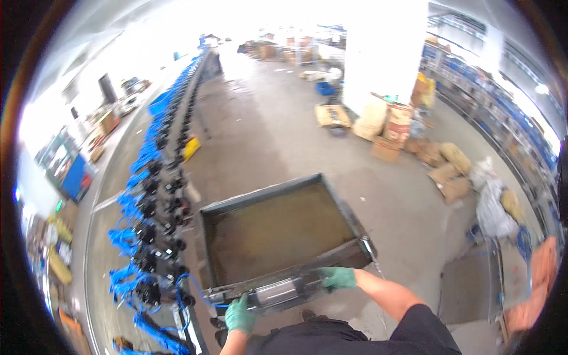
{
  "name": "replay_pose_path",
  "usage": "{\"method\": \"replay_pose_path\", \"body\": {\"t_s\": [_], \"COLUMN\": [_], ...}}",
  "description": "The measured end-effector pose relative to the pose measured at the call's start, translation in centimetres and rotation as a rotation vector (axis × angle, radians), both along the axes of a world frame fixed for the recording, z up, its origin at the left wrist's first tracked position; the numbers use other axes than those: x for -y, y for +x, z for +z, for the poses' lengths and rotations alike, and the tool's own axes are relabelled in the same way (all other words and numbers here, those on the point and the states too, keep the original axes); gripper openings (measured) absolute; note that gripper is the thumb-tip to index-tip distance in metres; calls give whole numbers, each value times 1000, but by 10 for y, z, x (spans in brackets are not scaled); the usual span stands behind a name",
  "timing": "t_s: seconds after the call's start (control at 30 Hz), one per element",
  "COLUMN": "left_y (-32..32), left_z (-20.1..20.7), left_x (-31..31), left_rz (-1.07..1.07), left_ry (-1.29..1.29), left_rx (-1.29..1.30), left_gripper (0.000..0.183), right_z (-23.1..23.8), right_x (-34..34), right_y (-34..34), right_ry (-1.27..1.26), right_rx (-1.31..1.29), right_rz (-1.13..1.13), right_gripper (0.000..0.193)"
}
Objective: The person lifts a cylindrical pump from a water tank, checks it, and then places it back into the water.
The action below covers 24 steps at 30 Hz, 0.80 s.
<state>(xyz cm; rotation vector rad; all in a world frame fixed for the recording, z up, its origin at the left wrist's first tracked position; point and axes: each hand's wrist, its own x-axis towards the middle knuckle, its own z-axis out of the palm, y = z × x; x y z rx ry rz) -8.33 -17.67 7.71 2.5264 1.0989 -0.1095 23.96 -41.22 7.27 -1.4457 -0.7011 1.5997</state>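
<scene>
Both my hands wear green gloves. Between them lies a motor-like cylinder [277,292] with a silver middle and black ends, level along the near rim of a rectangular tank [208,248] that holds murky brownish liquid. My left hand [240,316] grips its left end, where a thin blue hose or cable [192,278] runs off toward the left. My right hand [338,277] closes around its black right end; the fingertips are partly hidden. Whether the cylinder rests on the rim or hangs just above it, I cannot tell.
Left of the tank runs a long row of black units with blue coiled cables [142,195] beside a conveyor belt [100,260]. A yellow object [191,148] sits at its foot. Sacks and cartons [387,127] stand by a white pillar [378,53]. A dark flat cart [471,284] is at right.
</scene>
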Motion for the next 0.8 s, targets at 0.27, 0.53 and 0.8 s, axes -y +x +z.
{"method": "replay_pose_path", "body": {"t_s": [0.27, 0.53, 0.8], "left_y": [2, -5, -3], "left_z": [-25, -29, -29], "left_x": [-2, -1, 0], "left_rz": [-40, -21, -8], "left_ry": [57, 83, 89], "left_rx": [15, 43, 88], "left_gripper": [86, 83, 79], "right_z": [-74, -87, -69], "right_x": [-7, 14, -1], "right_y": [8, -2, 13], "right_ry": [-96, 39, 142], "right_rx": [1046, 315, 351], "right_rz": [509, -229, -32], "right_gripper": [68, 41, 37]}}
